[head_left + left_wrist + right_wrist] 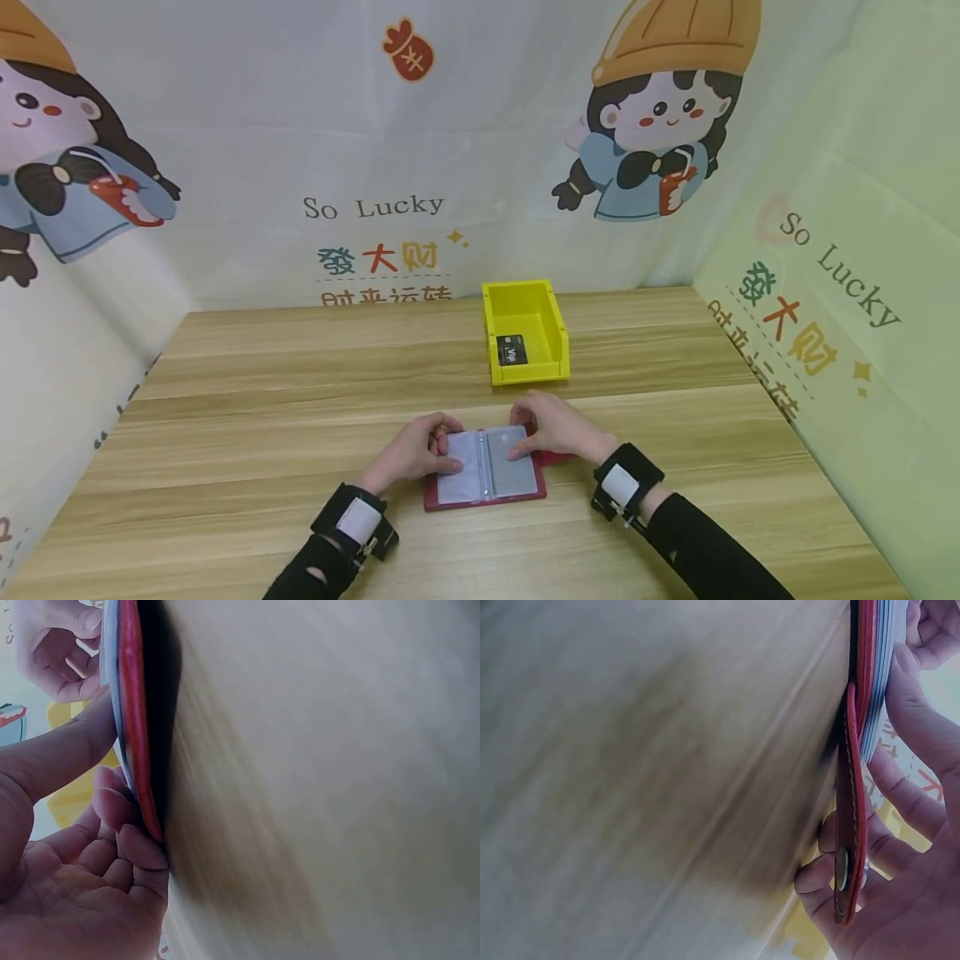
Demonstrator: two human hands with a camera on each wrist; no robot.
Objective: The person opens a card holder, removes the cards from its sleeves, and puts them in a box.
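A red card holder [483, 502] lies spread open on the table, with clear plastic sleeve pages on both sides of its middle binding. At its left edge my left hand [415, 450] grips it, thumb on the left page and fingers at the far corner of the cover. My right hand [558, 429] pinches the right-hand pages, its thumb resting on the top sleeve. From the right side sticks out a red strap [849, 802] with a metal snap, beside the right fingers in the right wrist view. Whether a card sits in the sleeves I cannot tell.
Behind the hands stands a yellow open-front bin [536, 321], with a black "Vip" card [512, 350] inside. The wooden table [300, 400] meets printed cloth walls [510, 167] at the back and sides.
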